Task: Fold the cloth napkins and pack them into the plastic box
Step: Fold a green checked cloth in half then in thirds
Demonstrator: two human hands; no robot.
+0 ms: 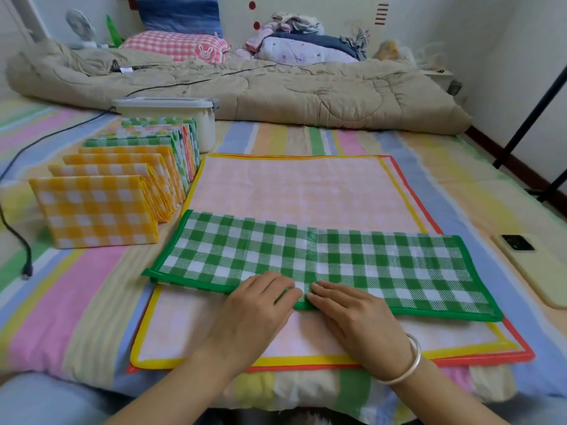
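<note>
head | green gingham napkin (322,259) lies folded near-centre on a flat yellow-edged napkin (300,185) | right hand (356,317) flat, pressing its near hem | left hand (260,302) bent there, grip unclear | plastic box (206,127) far left, behind folded napkins (98,207)

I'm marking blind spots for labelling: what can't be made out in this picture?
Head view only:
Plastic box contents: hidden by its lid, cloudy wall and the folded napkins in front.
Count of folded napkins: far ones overlap, too small.
Red-edged napkin: mostly covered by the yellow-edged napkin; its pattern is hidden.
Left hand: thumb hidden, so pinching or pressing the green napkin is unclear.
</note>
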